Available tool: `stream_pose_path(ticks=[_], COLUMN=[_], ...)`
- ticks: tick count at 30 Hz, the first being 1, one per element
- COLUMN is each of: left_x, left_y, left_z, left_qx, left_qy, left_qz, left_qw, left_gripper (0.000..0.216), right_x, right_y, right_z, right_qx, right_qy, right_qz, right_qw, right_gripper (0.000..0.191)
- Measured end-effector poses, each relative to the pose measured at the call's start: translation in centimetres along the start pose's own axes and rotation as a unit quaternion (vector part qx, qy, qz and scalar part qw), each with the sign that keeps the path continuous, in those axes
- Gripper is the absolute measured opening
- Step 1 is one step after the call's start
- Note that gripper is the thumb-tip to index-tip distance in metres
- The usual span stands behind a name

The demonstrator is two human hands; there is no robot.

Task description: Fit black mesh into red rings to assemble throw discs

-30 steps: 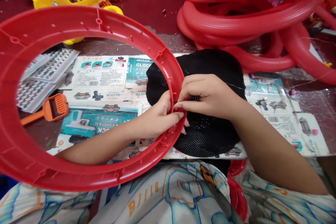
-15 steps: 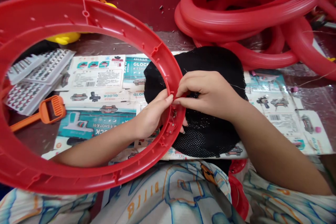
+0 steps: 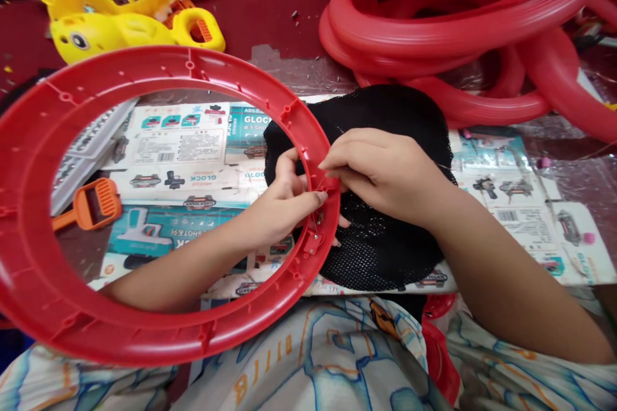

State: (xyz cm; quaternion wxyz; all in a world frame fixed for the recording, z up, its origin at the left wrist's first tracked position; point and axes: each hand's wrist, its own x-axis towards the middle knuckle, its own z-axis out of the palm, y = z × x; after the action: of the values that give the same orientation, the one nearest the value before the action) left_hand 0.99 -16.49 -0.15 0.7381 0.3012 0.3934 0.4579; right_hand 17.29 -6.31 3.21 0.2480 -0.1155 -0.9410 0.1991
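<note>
Got my left hand (image 3: 284, 209) clamped on the red plastic ring (image 3: 144, 341) above the cardboard (image 3: 202, 153), right hand (image 3: 380, 170) pinched at its channel, can't tell on what. Left grip slips, ring probably tips.

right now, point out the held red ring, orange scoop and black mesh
Red ring (image 3: 144, 340): head view, near stretch of its band.
Orange scoop (image 3: 81, 209): head view, side of its slotted frame.
Black mesh (image 3: 359, 260): head view, its perforated lower part.
</note>
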Motion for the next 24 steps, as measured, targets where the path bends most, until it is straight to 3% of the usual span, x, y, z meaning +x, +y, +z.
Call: stream_pose_path(ticks=[7,15,20,24], left_x=[0.89,0.4,0.29,0.12], left_y=[-0.8,-0.69,-0.81,-0.73], left_z=[0.35,-0.03,-0.01,0.25], left_qx=[-0.003,0.062,0.078,0.077], left_qy=[0.054,0.023,-0.01,0.002], left_qz=[0.084,0.014,0.04,0.021], left_qw=[0.995,0.998,0.996,0.997], left_gripper=[0.07,0.043,0.04,0.044], right_x=[-0.09,0.3,0.18,-0.13], right_y=[-0.17,-0.44,-0.21,-0.06], right_z=[0.37,0.53,0.7,0.47], right_qx=[-0.046,-0.068,-0.05,-0.083], right_qy=[-0.038,-0.02,-0.037,-0.024], right_qz=[-0.079,-0.103,-0.061,-0.024], right_qw=[0.995,0.992,0.996,0.996], right_gripper=[0.024,0.025,0.02,0.02])
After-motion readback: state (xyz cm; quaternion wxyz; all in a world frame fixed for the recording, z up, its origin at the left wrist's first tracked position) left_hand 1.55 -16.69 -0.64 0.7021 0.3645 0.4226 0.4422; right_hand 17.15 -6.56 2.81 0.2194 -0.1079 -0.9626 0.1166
